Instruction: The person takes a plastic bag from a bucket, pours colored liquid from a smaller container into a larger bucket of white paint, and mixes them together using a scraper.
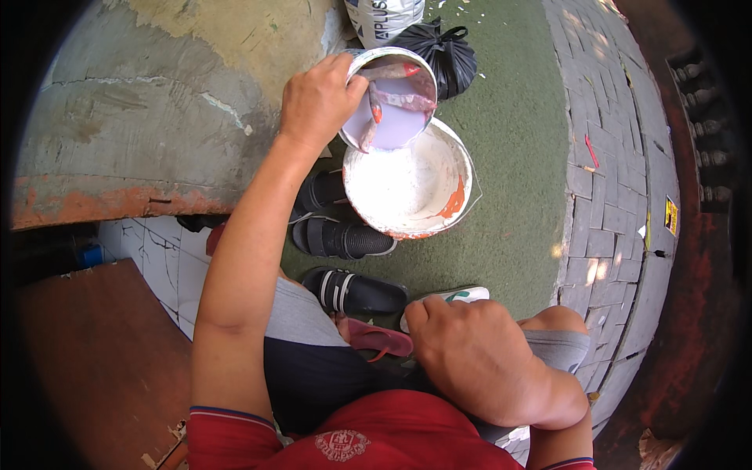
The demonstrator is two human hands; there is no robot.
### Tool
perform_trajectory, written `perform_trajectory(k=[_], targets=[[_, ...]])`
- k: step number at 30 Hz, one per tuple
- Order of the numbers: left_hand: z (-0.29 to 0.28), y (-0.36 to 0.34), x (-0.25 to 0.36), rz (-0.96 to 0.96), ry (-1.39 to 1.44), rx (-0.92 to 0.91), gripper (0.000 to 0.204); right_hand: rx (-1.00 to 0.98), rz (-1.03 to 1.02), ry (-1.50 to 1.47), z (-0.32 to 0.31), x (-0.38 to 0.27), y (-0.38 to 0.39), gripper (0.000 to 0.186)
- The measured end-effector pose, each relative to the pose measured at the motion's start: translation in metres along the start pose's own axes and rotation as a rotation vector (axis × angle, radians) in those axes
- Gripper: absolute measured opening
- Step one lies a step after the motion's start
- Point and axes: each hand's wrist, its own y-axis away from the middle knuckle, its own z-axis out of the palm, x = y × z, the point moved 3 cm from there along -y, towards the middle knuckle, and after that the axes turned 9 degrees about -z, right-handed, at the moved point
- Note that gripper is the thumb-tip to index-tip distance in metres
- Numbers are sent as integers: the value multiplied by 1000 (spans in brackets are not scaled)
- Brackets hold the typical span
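Observation:
My left hand (319,102) grips the rim of a small bucket (430,80), thumb over the inner edge. The bucket leans toward me, its lower lip above the far rim of a larger white bucket (462,168). Milky lilac liquid (397,135) lies inside the small one, along with several paint-smeared tools with red on their ends, whose kind I cannot make out. White residue coats the larger bucket, and orange patches show on its wall. My right hand (474,352) is closed above my right knee; its curled fingers hide whatever may be in them.
Black slides (356,291), dark sandals (342,237) and a reddish flip-flop (380,338) lie close to the large bucket. Behind stand a black plastic bag (442,59) and a white sack (384,19). A concrete ledge (141,117) borders the left, grey paving (603,180) the right.

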Motion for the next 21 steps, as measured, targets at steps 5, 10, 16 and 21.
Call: perform_trajectory(k=[5, 10, 16, 21], targets=[[-1, 1, 0, 7, 3, 3, 23, -35, 16, -62, 1, 6, 0, 7], [0, 2, -1, 17, 11, 4, 23, -14, 44, -122, 2, 11, 1, 9], [-2, 2, 0, 33, 17, 8, 22, -4, 54, -151, 3, 13, 0, 9], [-1, 2, 0, 35, 19, 11, 23, -9, 68, -156, 6, 16, 0, 11]])
